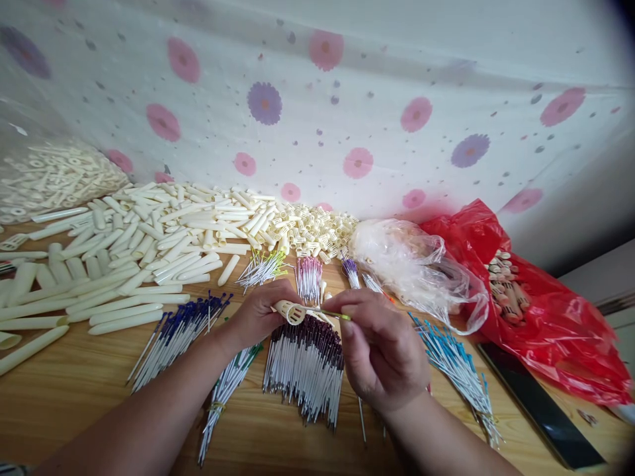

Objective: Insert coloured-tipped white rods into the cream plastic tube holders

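My left hand (260,311) is closed around a cream slotted pen part (291,311), held just above the wooden table (74,390). My right hand (380,347) pinches a thin pen refill (328,313) with a yellow-green tip, and its other end sits in the slotted part. Under both hands lies a bundle of white refills with dark tips (307,363). A blue-tipped refill bundle (178,334) lies to the left and a light-blue one (456,367) to the right.
A big heap of cream pen barrels (149,244) covers the left of the table, with small cream clips (317,231) behind. A clear plastic bag (421,264) and a red bag (546,311) lie right. A dark phone (540,406) rests near the right edge. A flowered cloth (317,112) hangs behind.
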Demonstrator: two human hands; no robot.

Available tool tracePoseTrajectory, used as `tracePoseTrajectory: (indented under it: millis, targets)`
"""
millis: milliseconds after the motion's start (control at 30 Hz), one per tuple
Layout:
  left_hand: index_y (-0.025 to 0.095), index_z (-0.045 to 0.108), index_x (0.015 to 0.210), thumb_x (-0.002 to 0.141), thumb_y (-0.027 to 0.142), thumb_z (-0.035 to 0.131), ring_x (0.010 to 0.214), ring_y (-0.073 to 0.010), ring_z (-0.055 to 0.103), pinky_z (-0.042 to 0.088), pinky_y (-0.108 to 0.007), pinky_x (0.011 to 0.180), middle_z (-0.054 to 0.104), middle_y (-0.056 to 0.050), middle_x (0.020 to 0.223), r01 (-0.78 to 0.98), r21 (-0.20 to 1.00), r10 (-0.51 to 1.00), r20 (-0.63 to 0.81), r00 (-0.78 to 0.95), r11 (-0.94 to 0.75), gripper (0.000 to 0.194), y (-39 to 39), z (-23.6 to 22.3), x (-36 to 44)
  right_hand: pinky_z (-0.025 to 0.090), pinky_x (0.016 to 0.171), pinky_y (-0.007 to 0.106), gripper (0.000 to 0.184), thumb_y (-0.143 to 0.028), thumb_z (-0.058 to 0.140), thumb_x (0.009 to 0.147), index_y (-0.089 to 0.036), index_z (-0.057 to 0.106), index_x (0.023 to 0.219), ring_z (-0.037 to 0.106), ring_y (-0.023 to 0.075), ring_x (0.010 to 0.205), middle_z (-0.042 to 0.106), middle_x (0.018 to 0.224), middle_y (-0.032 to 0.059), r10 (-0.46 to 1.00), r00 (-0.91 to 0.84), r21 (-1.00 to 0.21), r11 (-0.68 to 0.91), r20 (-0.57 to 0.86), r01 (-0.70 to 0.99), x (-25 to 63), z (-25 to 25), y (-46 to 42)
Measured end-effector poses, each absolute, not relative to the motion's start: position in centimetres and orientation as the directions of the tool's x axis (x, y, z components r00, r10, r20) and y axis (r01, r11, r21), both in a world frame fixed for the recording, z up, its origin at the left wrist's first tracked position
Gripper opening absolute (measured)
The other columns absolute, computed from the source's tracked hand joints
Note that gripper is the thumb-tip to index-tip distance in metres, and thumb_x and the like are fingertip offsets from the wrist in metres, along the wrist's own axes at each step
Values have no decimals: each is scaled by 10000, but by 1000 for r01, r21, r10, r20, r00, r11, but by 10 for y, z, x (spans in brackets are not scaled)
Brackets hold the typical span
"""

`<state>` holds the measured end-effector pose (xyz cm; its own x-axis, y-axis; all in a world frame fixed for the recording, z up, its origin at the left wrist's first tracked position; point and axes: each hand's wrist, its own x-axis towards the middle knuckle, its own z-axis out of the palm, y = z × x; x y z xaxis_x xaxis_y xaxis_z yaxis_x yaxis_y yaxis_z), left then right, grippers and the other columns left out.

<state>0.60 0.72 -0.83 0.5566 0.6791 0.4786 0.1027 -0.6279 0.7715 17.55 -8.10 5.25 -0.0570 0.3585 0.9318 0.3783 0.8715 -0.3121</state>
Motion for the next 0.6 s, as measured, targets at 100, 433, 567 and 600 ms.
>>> tracePoseTrajectory:
  millis: [100, 433, 567, 600]
  targets:
    - [179, 668, 702, 851, 454, 576, 659, -140, 520, 389, -258, 635, 555, 3, 647, 111, 759, 672, 486, 559, -641, 326, 8, -8, 6, 577, 650, 322, 330, -21, 519, 810, -203, 544, 1084, 665, 166, 826, 654, 880, 53, 392, -41, -349, 856, 919, 381, 176, 50, -82]
    - [182, 609, 995, 875, 603, 410, 784, -173, 529, 416, -292, 712, 544, -32, 829, 98, 682, 578, 525, 625, -725, 481, 11, -6, -4, 526, 679, 318, 212, -43, 551, 797, -200, 592, 934, 614, 160, 800, 611, 871, 56, 515, -100, -409, 772, 851, 486, 177, 42, -69]
    - [178, 584, 1008, 955, 462, 341, 838, -174, 524, 416, -296, 749, 524, -41, 886, 196, 641, 603, 511, 612, -742, 378, 11, -5, -9, 475, 658, 309, 138, -72, 590, 788, -186, 637, 850, 555, 153, 767, 550, 831, 43, 613, -151, -442, 698, 775, 563, 184, 35, -60]
    - [176, 585, 996, 956, 447, 353, 837, -173, 519, 414, -296, 747, 516, -39, 888, 226, 620, 608, 516, 603, -751, 358, 12, -6, -9, 465, 660, 308, 130, -78, 594, 790, -186, 645, 840, 544, 152, 765, 542, 822, 39, 629, -161, -447, 687, 760, 573, 187, 35, -59]
